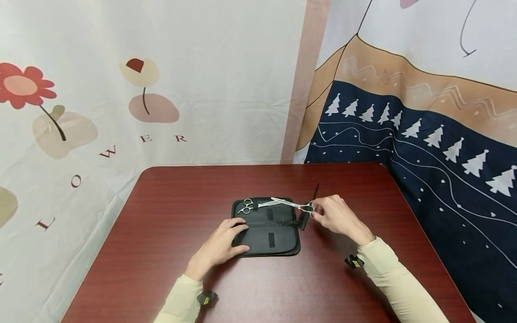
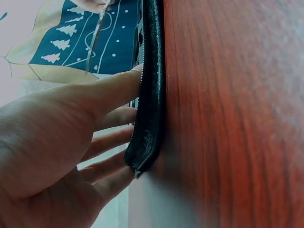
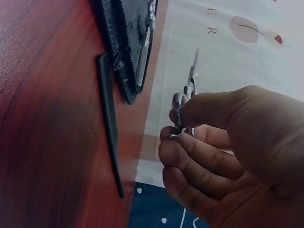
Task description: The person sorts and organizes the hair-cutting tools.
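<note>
A black zippered case [image 1: 258,240] lies unfolded on the table, and one pair of silver scissors [image 1: 247,207] sits in its far half. My left hand [image 1: 220,242] rests on the case's left side, with fairly straight fingers on its surface and the thumb near the front edge. In the left wrist view, the fingertips meet the zipper edge [image 2: 151,118]. My right hand [image 1: 337,215] pinches a second pair of scissors [image 1: 288,202] by the finger loops, blades pointing left over the case. Its raised blades [image 3: 194,71] show in the right wrist view.
A black tail comb [image 3: 108,109] lies on the table beside the case's right edge. The reddish-brown wooden table [image 1: 161,215] extends around the case. Printed curtains [image 1: 226,89] hang behind the table and along its right side.
</note>
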Available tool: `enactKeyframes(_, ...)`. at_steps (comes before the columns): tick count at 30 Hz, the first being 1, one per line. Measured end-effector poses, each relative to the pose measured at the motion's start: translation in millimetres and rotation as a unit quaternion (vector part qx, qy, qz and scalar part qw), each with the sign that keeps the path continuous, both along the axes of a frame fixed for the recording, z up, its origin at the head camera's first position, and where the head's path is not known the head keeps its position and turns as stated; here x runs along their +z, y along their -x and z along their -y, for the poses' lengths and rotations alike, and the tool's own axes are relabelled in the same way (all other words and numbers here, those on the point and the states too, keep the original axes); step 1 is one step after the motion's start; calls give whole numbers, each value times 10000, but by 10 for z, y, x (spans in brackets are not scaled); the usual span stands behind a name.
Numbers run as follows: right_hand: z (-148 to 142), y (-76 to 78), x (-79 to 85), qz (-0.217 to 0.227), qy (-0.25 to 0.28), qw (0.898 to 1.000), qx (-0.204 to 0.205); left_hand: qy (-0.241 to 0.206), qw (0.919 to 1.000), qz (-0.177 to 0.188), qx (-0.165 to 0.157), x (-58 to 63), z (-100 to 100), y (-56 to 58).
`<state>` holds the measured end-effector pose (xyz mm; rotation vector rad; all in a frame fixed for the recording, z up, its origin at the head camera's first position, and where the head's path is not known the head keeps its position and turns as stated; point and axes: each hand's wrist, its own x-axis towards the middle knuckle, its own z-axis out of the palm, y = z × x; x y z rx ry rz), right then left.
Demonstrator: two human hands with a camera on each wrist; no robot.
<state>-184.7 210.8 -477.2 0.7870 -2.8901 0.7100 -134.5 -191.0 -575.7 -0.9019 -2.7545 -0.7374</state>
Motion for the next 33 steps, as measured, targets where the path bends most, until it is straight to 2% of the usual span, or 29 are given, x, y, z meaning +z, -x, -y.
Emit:
enactKeyframes(1, -5, 5, -10, 1, -88, 10000, 27, 81, 10000, -47, 26, -80, 20, 33)
enactKeyframes(4, -16, 13, -41, 39, -288, 9995, 84, 314, 9992, -215, 108, -214, 50, 92)
enactKeyframes(6, -22, 17, -60, 56, -395, 9991, 123, 287, 9991, -279, 109, -242, 57, 102)
enactKeyframes(9, -27, 21, -89, 94, -509, 9985, 163, 148, 9997, 155, 123, 25, -21, 7)
enactKeyframes(11, -31, 19, -103, 108, -573, 9981, 188, 77, 9998, 184, 92, 3, -11, 13)
enactKeyframes(13, -36, 20, -118, 84, -637, 9977, 204, 184, 9988, 419, 159, 216, -77, -63)
enactKeyframes(14, -38, 21, -125, 62, -670, 9975, 210, 170, 9989, 409, 155, 235, -82, -71)
enactKeyframes(15, -41, 22, -131, 47, -695, 9973, 214, 145, 9994, 303, 126, 210, -72, -66)
enactKeyframes(16, -44, 23, -136, 35, -713, 9972, 222, 145, 9998, 122, 70, 120, -44, -41)
enactKeyframes(17, -47, 26, -143, 22, -727, 9971, 229, 126, 9997, 163, 101, 126, -49, -41)
enactKeyframes(18, -49, 30, -149, 13, -743, 9970, 234, 57, 9997, 203, 86, 200, -67, -75)
enactKeyframes(20, -55, 36, -158, 26, -751, 9968, 254, -14, 10000, 12, -4, 41, -19, -21)
enactKeyframes(21, -58, 39, -162, 44, -746, 9969, 266, -10, 10000, 11, -3, 19, -13, -15)
enactKeyframes(22, -59, 44, -165, 58, -744, 9968, 278, -18, 10000, 37, 1, 22, -13, -17)
enactKeyframes(24, -58, 55, -171, 88, -736, 9968, 305, 17, 9998, 200, 32, 181, -52, -67)
enactKeyframes(25, -56, 62, -174, 105, -726, 9968, 325, 41, 9997, 250, 44, 213, -62, -75)
enactKeyframes(26, -53, 68, -176, 119, -717, 9968, 341, 54, 9998, 180, 29, 188, -55, -69)
enactKeyframes(27, -49, 75, -178, 138, -705, 9968, 357, 20, 9996, 262, 46, 259, -70, -95)
enactKeyframes(28, -45, 80, -180, 151, -696, 9968, 373, 0, 9997, 261, 36, 265, -67, -96)
enactKeyframes(31, -28, 93, -184, 184, -685, 9965, 436, -43, 9999, 104, -36, 129, -22, -54)
enactKeyframes(33, -11, 99, -186, 190, -694, 9962, 483, 12, 10000, 48, -60, 122, -10, -48)
